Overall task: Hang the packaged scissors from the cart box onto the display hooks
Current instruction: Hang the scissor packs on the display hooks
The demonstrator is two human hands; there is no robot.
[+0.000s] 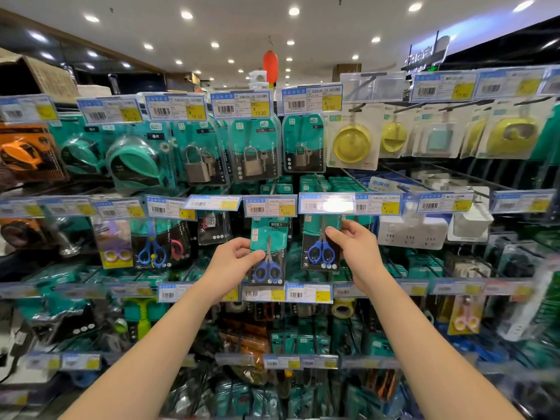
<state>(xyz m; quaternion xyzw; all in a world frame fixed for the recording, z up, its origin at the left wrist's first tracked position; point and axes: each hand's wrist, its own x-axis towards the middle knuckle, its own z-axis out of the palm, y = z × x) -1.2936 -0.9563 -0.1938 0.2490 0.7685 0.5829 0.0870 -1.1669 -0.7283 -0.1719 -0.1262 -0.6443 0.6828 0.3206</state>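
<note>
We read yellow price squares along the top rail: 16.50 (195,112), 13.20 (260,109) and 9.50 (331,103), hung over carded padlocks (253,160). On the middle rail a tag marked 3.50 (270,206) sits directly above the left scissors pack (272,234), whose dark header carries white Chinese characters too small for us to read surely. The tag above the right scissors pack (315,237) is washed out by glare (327,204). Both packs are teal cards with blue-handled scissors, side by side with a narrow gap between them. Their tops go behind the tags, so we cannot tell whether either sits on a hook. The left pack's bottom edge overlaps the price rail below (291,294). A small lock pack (212,228) hangs near on the left, and white power sockets (412,231) stand just beside on the right, leaving little side room. The left hand (233,262) pinches the left pack's left edge, thumb on the front and fingers curled behind. The right hand (351,247) pinches the right pack's upper right edge between thumb and fingers.
</note>
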